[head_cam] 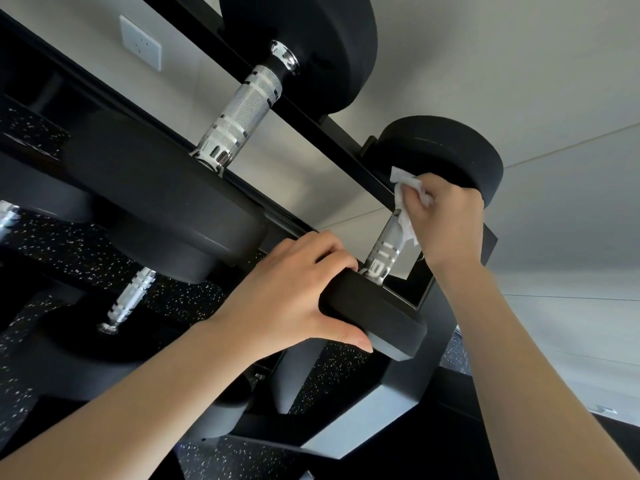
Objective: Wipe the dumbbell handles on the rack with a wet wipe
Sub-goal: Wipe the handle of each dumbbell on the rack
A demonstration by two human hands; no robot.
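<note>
At the right of the frame, the right hand (pixel 446 220) curls its fingers around a white wet wipe (pixel 407 202) and wraps it around the upper part of a small dumbbell's metal handle (pixel 384 249). Crumpled folds of the wipe stick out above and below the fingers. The lower part of the handle shows bare, ridged and shiny, below the hand. The far weight (pixel 440 155) of this dumbbell sits just above the right hand, and the near weight (pixel 377 313) lies at the centre of the frame. The left hand (pixel 294 296) grips that near weight, fingers together and bent over its top edge, thumb underneath.

The dumbbell rests on the black rack (pixel 346 143), whose rails run diagonally from upper left to lower right. A larger dumbbell (pixel 242 109) with a knurled chrome handle sits at the upper centre of the frame. Another handle (pixel 130 296) shows on a lower shelf at the left. A white wall socket (pixel 140 41) is at the upper left, and speckled black flooring (pixel 86 247) shows beneath the rack.
</note>
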